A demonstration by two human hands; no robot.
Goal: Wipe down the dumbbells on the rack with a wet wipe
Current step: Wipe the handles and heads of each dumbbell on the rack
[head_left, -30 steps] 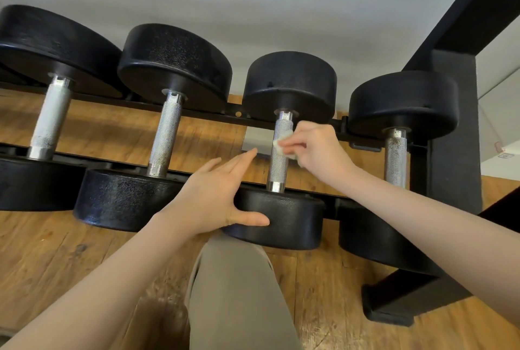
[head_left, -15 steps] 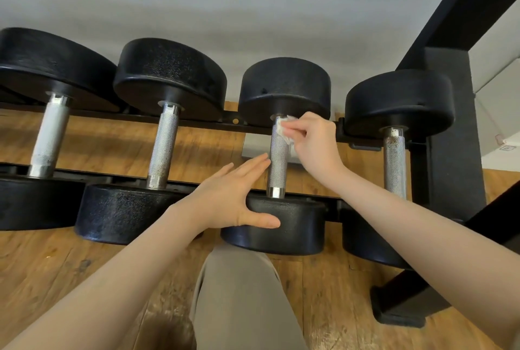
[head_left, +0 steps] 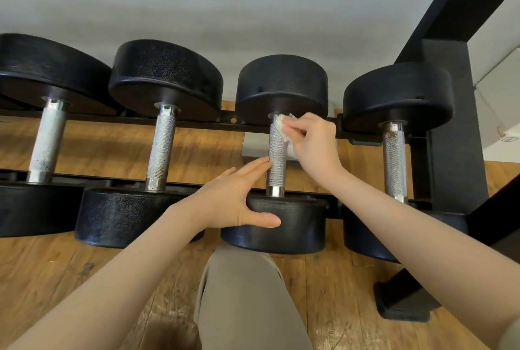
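Four dumbbells lie side by side on the rack (head_left: 309, 129), handles pointing away from me. The working unit is the third dumbbell (head_left: 277, 158) from the left. Its far head sits against the wall side; its near head (head_left: 295, 226) overhangs the front rail above my knee.

Right hand (head_left: 312, 141): the fingers (head_left: 292, 126) pinch the wet wipe (head_left: 282, 124) and press it against the top of the knurled handle, just below the far head. The wipe is bunched into a small wad; part of it is hidden behind the hand.

Left hand (head_left: 233, 197): the fingers are straight and held together, lying along the left side of the handle, fingertips touching or just beside it; I cannot tell which. The thumb is spread and rests across the front face of the near head. I judge this hand to be bracing the dumbbell against rolling.

Handling notes, as judgements:
- The dumbbell is heavy and rigid. Do not lift it; turn it in place on the rails.
- Take hold at the near head to rotate it. Its textured black coating should give good grip.
- The handle's knurling is rough and will likely snag or shred a thin wipe. Keep the wipe folded and stroke along the handle.
- The wipe is soft, light and damp; a pinch is sufficient to hold it.
- Keep fingers away from the gaps between neighbouring heads.

The fourth dumbbell (head_left: 395, 158) shows dark specks on its handle.
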